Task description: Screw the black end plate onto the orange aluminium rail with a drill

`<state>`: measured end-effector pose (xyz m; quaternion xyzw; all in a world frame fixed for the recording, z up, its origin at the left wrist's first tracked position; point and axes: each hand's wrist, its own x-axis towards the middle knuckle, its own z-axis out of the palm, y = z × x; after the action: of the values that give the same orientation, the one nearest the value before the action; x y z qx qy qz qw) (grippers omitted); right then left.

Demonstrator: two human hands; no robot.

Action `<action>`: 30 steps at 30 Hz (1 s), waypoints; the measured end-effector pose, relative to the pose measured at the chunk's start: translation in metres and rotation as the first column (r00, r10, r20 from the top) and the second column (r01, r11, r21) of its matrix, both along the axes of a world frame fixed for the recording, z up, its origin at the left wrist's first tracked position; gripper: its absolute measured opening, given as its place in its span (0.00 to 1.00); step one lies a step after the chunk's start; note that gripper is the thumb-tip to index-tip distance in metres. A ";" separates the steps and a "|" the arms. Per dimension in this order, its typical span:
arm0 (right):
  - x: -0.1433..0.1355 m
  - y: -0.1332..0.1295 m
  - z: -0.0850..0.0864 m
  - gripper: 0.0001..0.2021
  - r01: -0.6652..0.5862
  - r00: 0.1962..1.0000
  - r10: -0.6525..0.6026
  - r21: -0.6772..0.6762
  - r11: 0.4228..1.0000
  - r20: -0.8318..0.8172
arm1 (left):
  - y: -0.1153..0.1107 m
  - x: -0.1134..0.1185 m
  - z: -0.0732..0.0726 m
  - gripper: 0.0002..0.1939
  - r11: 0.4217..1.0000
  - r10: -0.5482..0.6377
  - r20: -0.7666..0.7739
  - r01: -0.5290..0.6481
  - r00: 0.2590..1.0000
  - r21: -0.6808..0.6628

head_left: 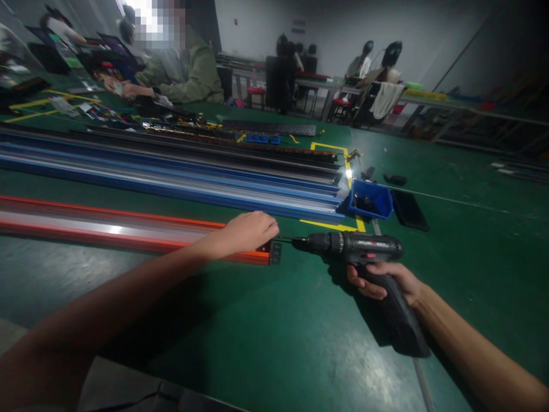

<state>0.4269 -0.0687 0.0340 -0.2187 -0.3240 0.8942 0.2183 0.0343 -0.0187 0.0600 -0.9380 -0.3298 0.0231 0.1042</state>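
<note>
Pale, blurred lettering (pixel 372 243) on drill (pixel 355 245)

Dim room with darkened picture corners; white glare (pixel 148 16) burns beyond the far edge of the green surface (pixel 274 355), toward the left. Pale sheen spreads near its left edge, shadows lie beneath the drill (pixel 377 250) and left forearm (pixel 163 272), and the background is blurred.
</note>
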 end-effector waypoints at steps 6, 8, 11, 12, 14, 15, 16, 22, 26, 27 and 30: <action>-0.001 -0.001 0.001 0.13 -0.012 1.000 0.012 -0.010 1.000 -0.015 | -0.001 0.000 0.001 0.15 1.000 -0.003 -0.026 0.002 1.000 -0.025; -0.001 -0.001 0.001 0.12 -0.022 1.000 0.021 -0.028 0.999 -0.006 | -0.002 0.001 0.003 0.15 0.999 0.005 -0.036 -0.006 0.999 -0.035; 0.000 0.000 0.001 0.12 -0.010 1.000 0.011 -0.033 0.999 0.020 | -0.003 0.002 0.006 0.15 0.998 0.024 -0.046 -0.027 0.999 -0.053; 0.000 0.000 0.001 0.11 -0.003 1.000 0.004 -0.029 1.000 0.029 | -0.004 0.002 0.006 0.15 0.998 0.027 -0.046 -0.030 0.999 -0.057; 0.000 0.000 0.002 0.11 0.011 0.999 -0.010 -0.020 1.000 0.052 | -0.004 0.002 0.007 0.15 0.997 0.028 -0.039 -0.031 0.999 -0.067; -0.001 -0.001 0.002 0.11 0.017 0.998 -0.016 -0.013 1.000 0.063 | -0.004 0.003 0.007 0.15 0.997 0.030 -0.032 -0.033 0.999 -0.073; -0.001 -0.001 0.002 0.11 0.022 0.997 -0.022 -0.007 1.000 0.073 | -0.004 0.003 0.008 0.15 0.996 0.034 -0.027 -0.036 0.999 -0.080; -0.001 -0.003 0.002 0.10 0.062 0.989 -0.063 0.012 0.998 0.133 | -0.004 0.002 0.008 0.15 0.994 0.035 -0.012 -0.036 0.999 -0.104; 0.001 -0.003 0.001 0.11 0.054 0.990 -0.053 -0.008 0.998 0.128 | -0.003 0.002 0.006 0.14 0.994 0.037 -0.012 -0.038 0.999 -0.098; 0.001 -0.002 0.001 0.11 0.048 0.991 -0.047 -0.011 0.999 0.123 | -0.003 0.002 0.006 0.14 0.994 0.039 -0.012 -0.040 0.999 -0.098; 0.002 -0.002 0.001 0.11 0.030 0.994 -0.028 -0.019 0.999 0.107 | -0.003 0.002 0.006 0.15 0.993 0.049 -0.008 -0.050 0.999 -0.111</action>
<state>0.4291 -0.0708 0.0353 -0.2730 -0.3229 0.8812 0.2113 0.0366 -0.0220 0.0664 -0.9339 -0.3508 0.0467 0.0520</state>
